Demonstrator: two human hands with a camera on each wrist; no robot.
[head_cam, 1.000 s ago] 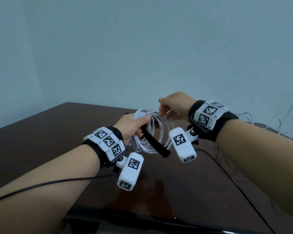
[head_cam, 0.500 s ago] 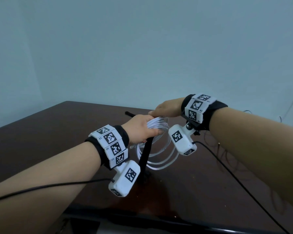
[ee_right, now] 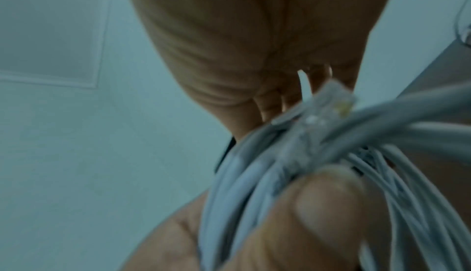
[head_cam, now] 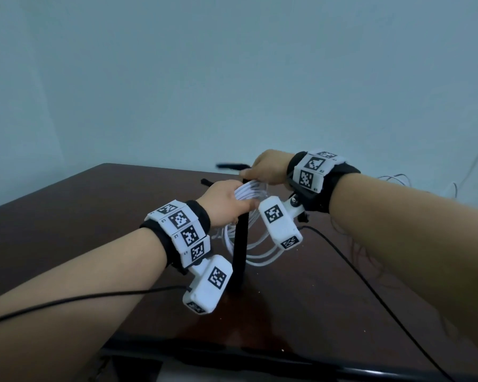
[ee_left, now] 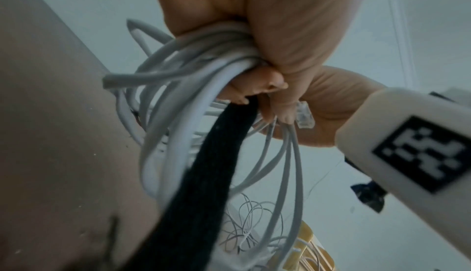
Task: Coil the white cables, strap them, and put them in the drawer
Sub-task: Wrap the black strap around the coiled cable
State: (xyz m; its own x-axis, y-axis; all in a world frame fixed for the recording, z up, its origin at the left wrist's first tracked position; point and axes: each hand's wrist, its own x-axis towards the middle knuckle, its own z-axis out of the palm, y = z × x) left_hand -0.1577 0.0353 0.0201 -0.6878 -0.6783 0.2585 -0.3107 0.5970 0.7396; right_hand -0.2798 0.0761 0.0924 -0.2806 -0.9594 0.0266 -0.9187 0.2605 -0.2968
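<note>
Gripping top of white cable coil (head_cam: 250, 238), left hand (head_cam: 225, 204) fists bundle tight so loops don't spring apart — coil hangs in air above dark table (head_cam: 66, 216). Black strap (head_cam: 239, 252) dangles from same fist, kept free for wrapping. Right hand (head_cam: 268, 168) pinches strap's upper end over bundle, likely to pull it round. Drawer not seen.
</note>
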